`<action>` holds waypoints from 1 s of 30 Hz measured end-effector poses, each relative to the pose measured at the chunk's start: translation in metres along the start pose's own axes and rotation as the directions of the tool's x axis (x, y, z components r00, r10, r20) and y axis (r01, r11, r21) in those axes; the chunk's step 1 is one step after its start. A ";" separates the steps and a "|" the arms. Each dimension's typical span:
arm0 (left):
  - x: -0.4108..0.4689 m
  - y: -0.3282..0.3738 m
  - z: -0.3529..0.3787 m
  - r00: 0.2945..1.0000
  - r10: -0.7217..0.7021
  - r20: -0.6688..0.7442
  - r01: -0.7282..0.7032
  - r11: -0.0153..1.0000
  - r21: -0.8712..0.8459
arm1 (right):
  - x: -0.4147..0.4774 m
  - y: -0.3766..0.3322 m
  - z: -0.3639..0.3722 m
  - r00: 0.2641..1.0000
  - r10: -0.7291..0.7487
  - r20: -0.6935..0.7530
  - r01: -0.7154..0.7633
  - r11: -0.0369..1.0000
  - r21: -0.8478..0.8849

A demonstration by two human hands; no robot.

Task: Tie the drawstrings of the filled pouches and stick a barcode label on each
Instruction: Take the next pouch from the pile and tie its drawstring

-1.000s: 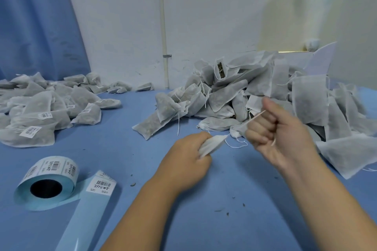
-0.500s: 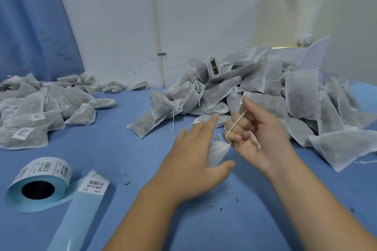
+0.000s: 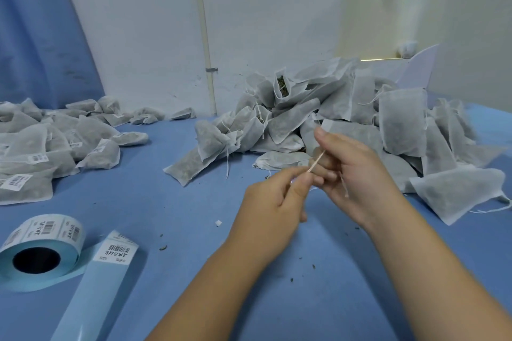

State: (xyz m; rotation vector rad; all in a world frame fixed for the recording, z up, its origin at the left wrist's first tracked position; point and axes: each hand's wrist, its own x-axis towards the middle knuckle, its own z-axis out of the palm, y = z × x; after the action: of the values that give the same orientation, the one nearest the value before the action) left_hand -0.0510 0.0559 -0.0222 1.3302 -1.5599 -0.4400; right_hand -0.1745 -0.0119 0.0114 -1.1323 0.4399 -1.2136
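My left hand (image 3: 273, 203) and my right hand (image 3: 352, 171) meet over the blue table, a little in front of the big heap of untied grey pouches (image 3: 346, 122). A thin pale drawstring (image 3: 315, 161) runs taut between them: my left hand pinches its lower end and my right hand has it looped round its curled fingers, with a loose end hanging by the palm. The pouch this string belongs to is hidden behind my hands. A roll of barcode labels (image 3: 41, 246) lies at the lower left, its blue backing strip (image 3: 94, 288) trailing toward me with one label (image 3: 116, 250) on it.
A pile of tied, labelled pouches (image 3: 41, 147) covers the left side of the table. One open pouch (image 3: 282, 86) in the heap shows dried herbs. Herb crumbs and a white scrap (image 3: 218, 223) dot the blue tabletop (image 3: 166, 202). A white wall stands behind.
My left hand went from gripping the pouch's neck, to spread open, to pinching the drawstring now. My right hand kept the string looped round its fingers and moved slightly closer.
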 end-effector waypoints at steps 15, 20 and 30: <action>-0.001 0.003 -0.034 0.980 -0.111 0.167 0.198 0.675 -0.711 | 0.003 0.018 -0.008 0.999 -0.032 -0.038 0.009 0.875 -0.484; -0.003 0.002 -0.038 0.955 -0.033 0.295 0.251 0.619 -0.744 | 0.001 0.016 -0.004 0.994 -0.073 -0.080 0.028 0.887 -0.462; 0.002 -0.002 -0.041 0.970 -0.223 -0.102 0.096 0.728 -0.679 | -0.007 0.011 0.004 0.997 -0.081 0.003 0.063 0.751 -0.657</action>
State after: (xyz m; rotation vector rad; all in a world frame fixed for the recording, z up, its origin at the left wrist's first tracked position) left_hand -0.0154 0.0661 -0.0054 0.8940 -0.9798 -0.8766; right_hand -0.1681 -0.0040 0.0018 -1.7522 0.9001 -1.1665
